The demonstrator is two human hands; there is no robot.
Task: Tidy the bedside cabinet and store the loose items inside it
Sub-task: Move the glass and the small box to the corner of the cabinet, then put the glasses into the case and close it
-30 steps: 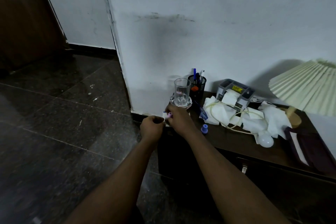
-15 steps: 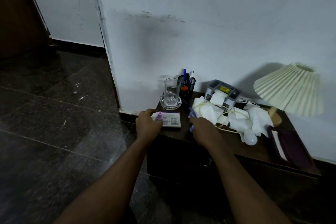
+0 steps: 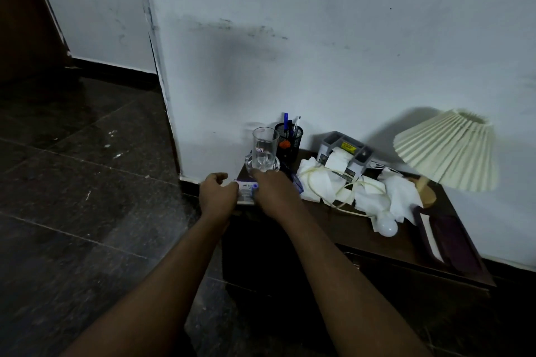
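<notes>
The dark wooden bedside cabinet [image 3: 333,222] stands against the white wall. At its front left corner lies a small flat labelled box [image 3: 246,192]. My left hand [image 3: 217,195] curls round the box's left end. My right hand [image 3: 274,194] rests on its right end and pinches a small blue-capped bottle [image 3: 254,187] on top of the box. My hands hide most of the box. The pink-capped bottle seen earlier is out of sight.
Behind my hands stands a glass on a saucer [image 3: 264,151], then a black mesh pen holder [image 3: 288,139] and a grey organiser [image 3: 343,149]. Crumpled white tissues [image 3: 374,191], a cream cord, a light bulb [image 3: 385,226], a pleated lamp [image 3: 446,151] and a dark book [image 3: 448,242] fill the right side.
My right hand went right to the blue-capped bottle, then came back with it onto the box. My left hand stayed at the box's left end, and the pink-capped bottle is no longer visible.
</notes>
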